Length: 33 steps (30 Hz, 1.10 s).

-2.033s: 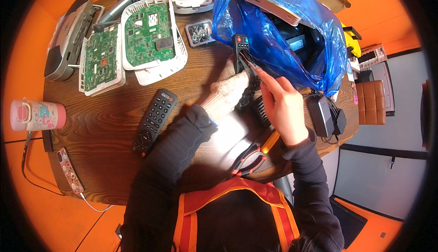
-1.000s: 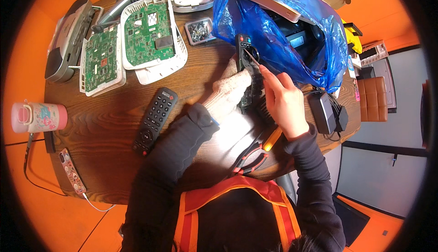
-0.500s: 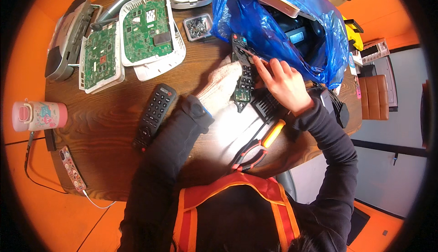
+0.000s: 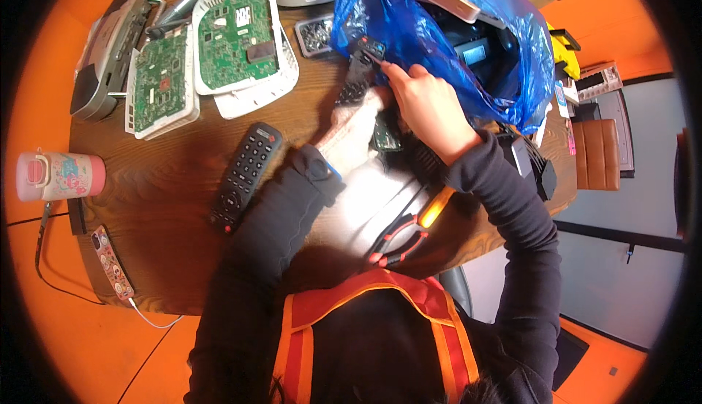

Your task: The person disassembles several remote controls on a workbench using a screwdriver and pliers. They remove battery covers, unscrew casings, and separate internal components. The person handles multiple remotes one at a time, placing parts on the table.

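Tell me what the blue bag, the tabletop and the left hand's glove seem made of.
Blue bag: thin, glossy plastic film, judging by its crinkled highlights.
Tabletop: wood or wood-look laminate, satin sheen; dark grain shows.
Glove: probably knitted fabric, matte; textured, fuzzy-looking surface.

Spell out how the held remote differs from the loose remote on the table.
The held remote has been opened, its green board exposed at the near end; the loose remote is closed.
The held remote is in the left hand, while the loose remote lies on the table.
Fingers partly cover the held remote; the loose remote shows its rows of buttons.
Both are dark with touches of red.
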Motion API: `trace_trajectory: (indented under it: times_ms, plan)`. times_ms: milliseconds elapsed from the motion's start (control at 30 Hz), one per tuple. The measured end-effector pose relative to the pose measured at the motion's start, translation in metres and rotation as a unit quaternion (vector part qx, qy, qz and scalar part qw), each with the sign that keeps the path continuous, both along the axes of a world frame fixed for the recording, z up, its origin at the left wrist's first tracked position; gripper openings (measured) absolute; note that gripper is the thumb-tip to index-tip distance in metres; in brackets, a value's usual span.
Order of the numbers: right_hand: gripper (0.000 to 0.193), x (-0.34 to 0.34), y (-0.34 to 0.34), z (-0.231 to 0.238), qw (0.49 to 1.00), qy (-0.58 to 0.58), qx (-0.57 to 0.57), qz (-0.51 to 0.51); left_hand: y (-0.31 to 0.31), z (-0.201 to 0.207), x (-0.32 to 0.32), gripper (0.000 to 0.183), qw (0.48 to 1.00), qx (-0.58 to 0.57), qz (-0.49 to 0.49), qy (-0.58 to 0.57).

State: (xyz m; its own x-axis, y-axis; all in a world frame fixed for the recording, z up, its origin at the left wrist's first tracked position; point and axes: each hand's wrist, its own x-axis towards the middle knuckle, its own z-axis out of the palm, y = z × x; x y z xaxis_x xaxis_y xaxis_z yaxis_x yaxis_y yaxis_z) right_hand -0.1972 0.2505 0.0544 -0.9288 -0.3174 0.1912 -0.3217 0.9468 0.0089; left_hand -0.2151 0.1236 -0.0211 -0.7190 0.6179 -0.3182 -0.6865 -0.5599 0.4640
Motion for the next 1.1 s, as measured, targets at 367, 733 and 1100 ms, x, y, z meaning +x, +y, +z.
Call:
trace_trajectory:
  times_ms: [367, 733, 1100]
  plan:
    - [0.029, 0.021, 0.019, 0.034, 0.942, -0.023, -0.311, -0.126, 0.005, 0.003, 0.001, 0.019, 0.999, 0.036, -0.014, 0.014]
    - [0.040, -0.014, -0.014, 0.006, 0.914, 0.044, -0.379, -0.141, 0.023, -0.007, -0.003, 0.030, 0.985, -0.020, 0.004, 0.172]
    - [0.019, 0.008, 0.006, -0.004, 0.631, 0.059, -0.767, -0.097, 0.003, -0.007, -0.001, 0.040, 0.989, 0.126, -0.021, 0.076]
